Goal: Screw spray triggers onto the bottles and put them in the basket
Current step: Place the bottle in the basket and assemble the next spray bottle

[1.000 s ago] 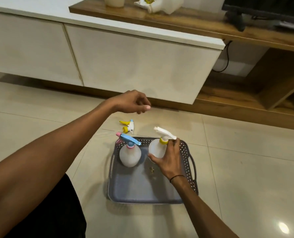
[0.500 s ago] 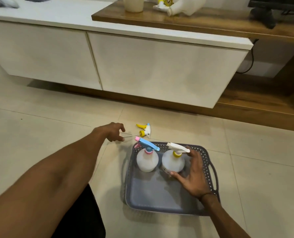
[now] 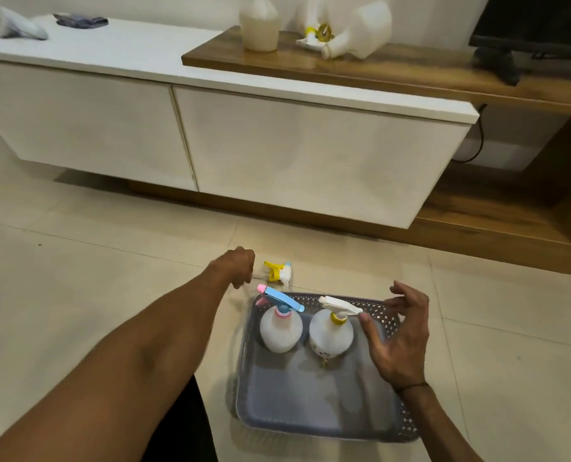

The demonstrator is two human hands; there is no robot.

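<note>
Head view shows you seated on a tiled floor [image 3: 77, 261] facing a low white cabinet [image 3: 277, 155]. Your grey basket [image 3: 310, 415] sits on the floor straight ahead, and two white bottles stand upright side by side at its far end. The left bottle [image 3: 281, 331] wears a blue trigger with a pink tip [image 3: 282, 298]; the right bottle [image 3: 330, 335] wears a white trigger with a yellow collar [image 3: 339, 305]. Your right hand [image 3: 399, 338] hovers over the basket's right side with a spread grip, fingers apart and holding nothing, the thumb tip just beside the back end of the white trigger; whether it touches, you cannot tell from this angle. Your left hand [image 3: 239, 266] reaches out over the floor beyond the basket's far left corner, fingers curled under in a loose fist; whether its grip pinches anything cannot be told. Just to its right, a loose yellow and white trigger [image 3: 279, 271] lies on the floor, near the basket's far rim but outside it. On the wooden surface [image 3: 410, 68] behind the cabinet, a pale jug [image 3: 259, 26] stands upright and a white jug [image 3: 360, 31] lies tipped over.
</note>
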